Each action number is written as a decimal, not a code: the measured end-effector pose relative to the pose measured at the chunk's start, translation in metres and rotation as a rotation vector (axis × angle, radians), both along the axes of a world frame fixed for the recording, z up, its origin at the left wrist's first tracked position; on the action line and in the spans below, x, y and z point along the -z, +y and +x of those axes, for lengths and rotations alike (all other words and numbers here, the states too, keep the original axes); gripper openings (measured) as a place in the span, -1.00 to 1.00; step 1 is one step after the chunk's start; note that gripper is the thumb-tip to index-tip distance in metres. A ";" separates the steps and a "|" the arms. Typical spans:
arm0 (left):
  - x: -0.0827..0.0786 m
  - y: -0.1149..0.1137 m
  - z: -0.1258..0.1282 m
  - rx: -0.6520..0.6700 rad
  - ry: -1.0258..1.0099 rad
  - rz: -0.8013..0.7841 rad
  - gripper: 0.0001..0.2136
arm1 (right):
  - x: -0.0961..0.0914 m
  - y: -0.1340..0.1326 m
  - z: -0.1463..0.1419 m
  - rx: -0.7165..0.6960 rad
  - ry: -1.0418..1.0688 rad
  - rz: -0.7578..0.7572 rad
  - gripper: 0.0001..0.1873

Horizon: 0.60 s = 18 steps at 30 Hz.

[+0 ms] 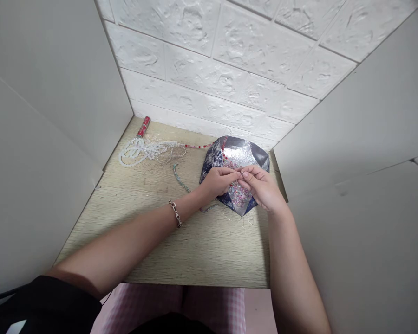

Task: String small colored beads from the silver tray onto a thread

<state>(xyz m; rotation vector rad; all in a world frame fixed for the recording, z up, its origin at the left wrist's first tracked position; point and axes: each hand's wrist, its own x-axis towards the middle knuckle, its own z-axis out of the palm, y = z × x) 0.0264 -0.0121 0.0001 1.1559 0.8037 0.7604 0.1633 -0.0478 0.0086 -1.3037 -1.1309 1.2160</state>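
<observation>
My left hand (220,180) and my right hand (263,188) meet over a shiny silver and dark blue pouch (240,150), folded into an open bowl shape. Both sets of fingertips are pinched together, and what lies between them is too small to make out. Loose pink, red and clear beads (241,195) fill the pouch beneath my fingers. A strand of red and pink beads (197,146) runs over the pouch's left rim and down inside, towards my hands. Behind my left wrist lies a strand of green-grey beads (181,181), partly hidden by it.
Several strands of white beads (135,152) lie at the table's back left, beside a red cylinder (144,126). Thin loose thread (244,221) curls in front of the pouch. A white brick-patterned wall (202,104) and grey side panels (351,185) enclose the wooden table (153,250).
</observation>
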 end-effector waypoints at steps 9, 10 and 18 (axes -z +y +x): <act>-0.001 0.000 -0.001 0.010 -0.001 -0.004 -0.85 | -0.002 0.000 -0.002 0.004 0.022 -0.018 -0.83; -0.001 0.000 -0.001 0.008 -0.002 -0.005 -0.85 | -0.002 0.000 -0.002 0.003 0.028 -0.019 -0.83; 0.002 0.000 -0.001 0.019 -0.024 -0.015 -0.83 | 0.000 0.001 0.001 -0.004 0.010 -0.012 -0.84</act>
